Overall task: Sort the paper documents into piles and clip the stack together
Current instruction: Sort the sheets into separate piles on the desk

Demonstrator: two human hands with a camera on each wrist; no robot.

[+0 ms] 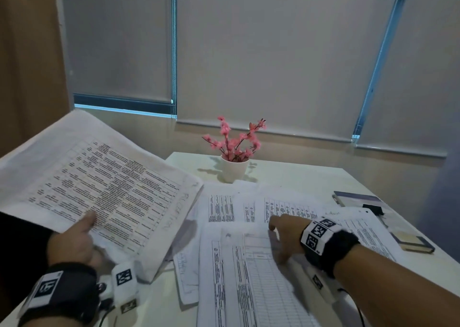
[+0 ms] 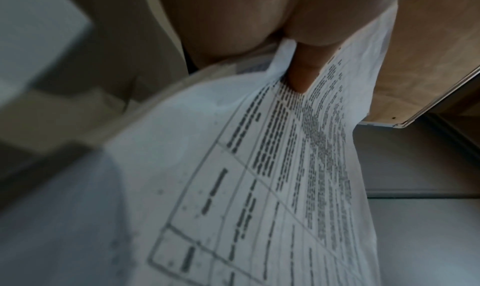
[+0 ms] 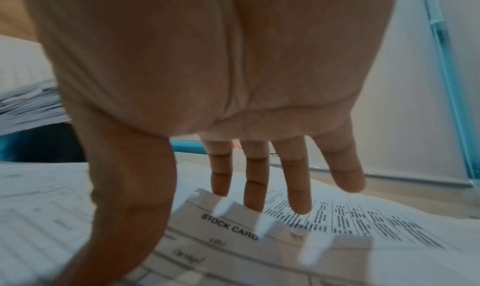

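The fingers [image 3: 297,179] of the right hand [image 1: 286,234] are straight and spread, and they hold nothing; their tips come down to the top edge of a sheet printed "STOCK CARD" [image 3: 259,239], but the blur does not let me say if they touch it. This sheet lies on top of the loose papers [image 1: 239,264] that cover the near middle of the tabletop [image 1: 298,175], some of them overlapping and turned at different angles. The left hand [image 1: 74,242] grips a thick stack of documents [image 1: 99,184] at its near edge: the thumb [image 2: 306,71] presses on the top page, which has a printed table, and the other fingers are hidden under the stack. The stack is raised above the left side of the tabletop and tilted, with its far edge higher. Beyond the papers stands a white pot with pink flowers [image 1: 234,152]. At the right edge of the tabletop lie two books [image 1: 358,198], and a black clip [image 1: 373,208] rests on them. Both wrists carry black bands with printed markers.
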